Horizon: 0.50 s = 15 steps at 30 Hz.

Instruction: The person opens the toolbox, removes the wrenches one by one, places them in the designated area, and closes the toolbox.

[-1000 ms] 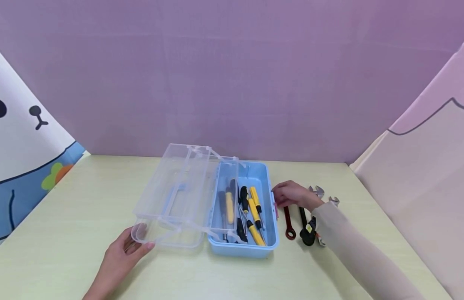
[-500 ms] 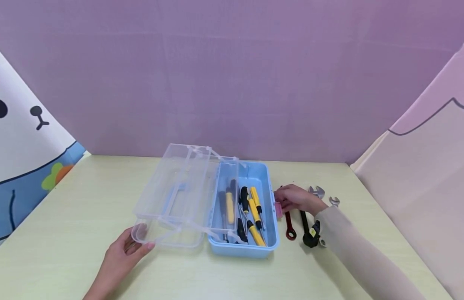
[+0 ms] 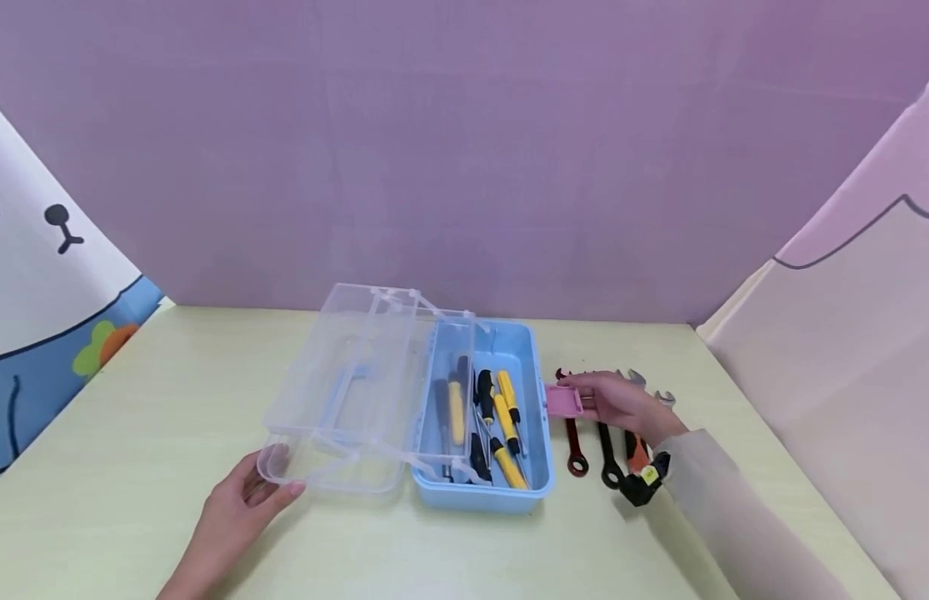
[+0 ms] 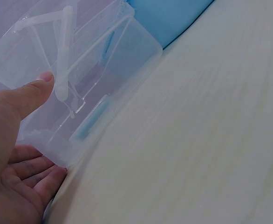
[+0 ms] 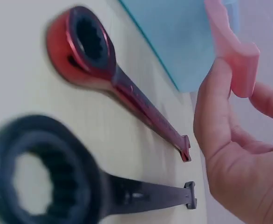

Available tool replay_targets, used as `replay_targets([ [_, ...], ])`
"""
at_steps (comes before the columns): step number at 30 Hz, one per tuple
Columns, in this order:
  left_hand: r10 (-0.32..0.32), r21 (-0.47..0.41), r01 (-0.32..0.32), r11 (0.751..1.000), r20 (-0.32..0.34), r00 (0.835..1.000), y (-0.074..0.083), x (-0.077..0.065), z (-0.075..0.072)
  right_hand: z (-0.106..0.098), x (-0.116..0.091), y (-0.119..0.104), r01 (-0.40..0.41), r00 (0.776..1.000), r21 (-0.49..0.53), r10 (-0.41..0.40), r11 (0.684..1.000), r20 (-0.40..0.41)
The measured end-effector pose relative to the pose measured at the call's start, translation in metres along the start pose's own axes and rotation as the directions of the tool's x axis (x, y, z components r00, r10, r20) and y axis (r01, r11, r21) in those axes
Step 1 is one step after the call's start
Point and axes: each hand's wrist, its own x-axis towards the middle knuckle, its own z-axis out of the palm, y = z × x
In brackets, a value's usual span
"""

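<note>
A blue toolbox [image 3: 479,500] stands with its clear lid [image 3: 337,392] swung over to the left. My left hand [image 3: 232,512] holds the lid's near left corner, thumb above and fingers under its edge in the left wrist view. On the toolbox's right side, a pink latch [image 3: 564,401] sticks outward. My right hand [image 3: 621,404] pinches this latch [image 5: 243,60] by its outer end. Screwdrivers with yellow or black handles [image 3: 507,396] lie inside the toolbox, some seen through the clear plastic.
Right of the toolbox lie a red ratchet wrench [image 3: 576,458], a black ratchet wrench [image 3: 610,467] and an orange-handled tool [image 3: 635,450], partly hidden by the right arm. Silver wrench heads [image 3: 665,398] show beyond it. A purple backdrop [image 3: 464,167] closes off the table's far edge.
The pink latch has swung outward from the toolbox's side, and my right hand has moved slightly right with it. The left hand stays at the lid's corner.
</note>
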Motion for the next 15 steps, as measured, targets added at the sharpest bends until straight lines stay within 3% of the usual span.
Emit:
replay_targets([
  [9, 0.011, -0.007, -0.011, 1.0, -0.009, 1.0, 0.0, -0.001, -0.001, 0.003, -0.012, 0.008, 0.112, 0.981, 0.225, -0.144, 0.968, 0.131],
  [15, 0.014, -0.01, -0.014, 1.0, -0.011, 1.0, 0.001, -0.001, 0.001, 0.009, -0.013, 0.012, 0.109, 0.983, 0.274, -0.145, 0.955, 0.113],
])
